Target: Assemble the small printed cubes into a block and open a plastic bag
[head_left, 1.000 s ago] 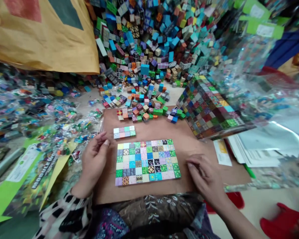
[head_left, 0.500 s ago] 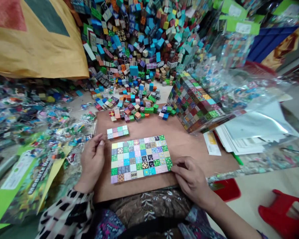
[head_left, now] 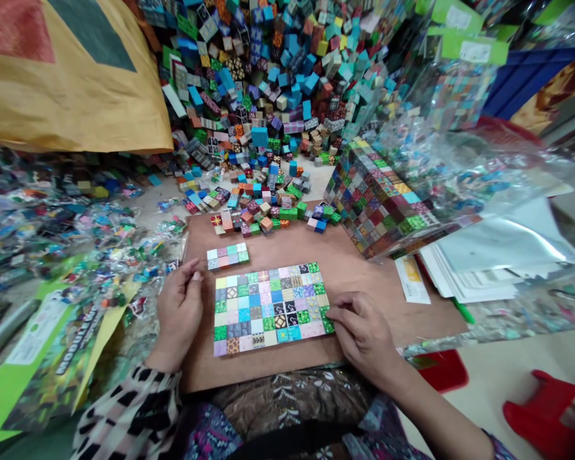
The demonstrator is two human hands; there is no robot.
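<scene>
A flat rectangle of small patterned cubes [head_left: 271, 308] lies on a brown board [head_left: 364, 268] across my lap. My left hand [head_left: 179, 313] rests at the rectangle's left edge, fingers curled loosely, thumb and fingertips near the upper left corner. At the lower right corner my right hand [head_left: 361, 332] has its fingertips pressed against the cubes. A short double row of cubes [head_left: 227, 255] sits just above the rectangle. Neither hand holds a loose cube that I can see.
Loose cubes [head_left: 268, 214] line the board's far edge, with a huge heap of cubes [head_left: 278, 83] behind. A clear bag of stacked cubes [head_left: 383, 198] leans at right beside papers [head_left: 469, 268]. Green packets [head_left: 52, 338] lie left. Red stools [head_left: 546, 409] stand lower right.
My right hand slid left from the bare board to the rectangle's lower right corner. The left hand stayed at the left edge. My view shifted slightly.
</scene>
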